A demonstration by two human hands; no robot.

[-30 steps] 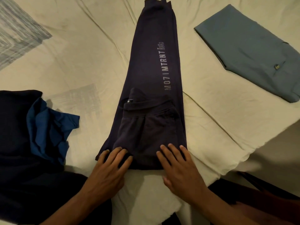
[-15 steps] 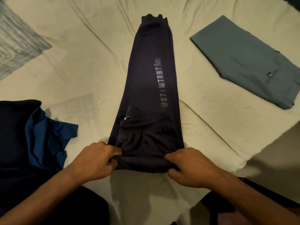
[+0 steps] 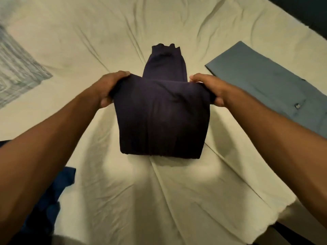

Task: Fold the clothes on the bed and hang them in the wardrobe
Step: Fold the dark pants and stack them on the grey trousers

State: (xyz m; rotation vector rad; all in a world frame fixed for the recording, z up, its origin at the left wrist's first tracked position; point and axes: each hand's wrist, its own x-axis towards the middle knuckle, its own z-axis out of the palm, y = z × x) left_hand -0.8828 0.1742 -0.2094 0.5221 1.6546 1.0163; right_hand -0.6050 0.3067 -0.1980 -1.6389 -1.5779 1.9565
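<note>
Cream bed sheet [image 3: 177,200] spreads under everything, and your navy joggers [image 3: 161,119] lie at its middle, near part doubled over, cuffed end poking out beyond the fold. Grey-blue folded trousers [image 3: 265,89] sit right of the joggers, well apart; a blue garment [image 3: 53,195] lies near-left of them. Your left hand [image 3: 108,89] and right hand [image 3: 210,89] each pinch a far corner of the joggers' folded layer, fingers curled over, thumbs beneath.

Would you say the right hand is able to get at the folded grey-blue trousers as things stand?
Probably not right now: the right hand is gripping the navy joggers. Once released, bare sheet lies between it and the grey-blue trousers beside it.
</note>
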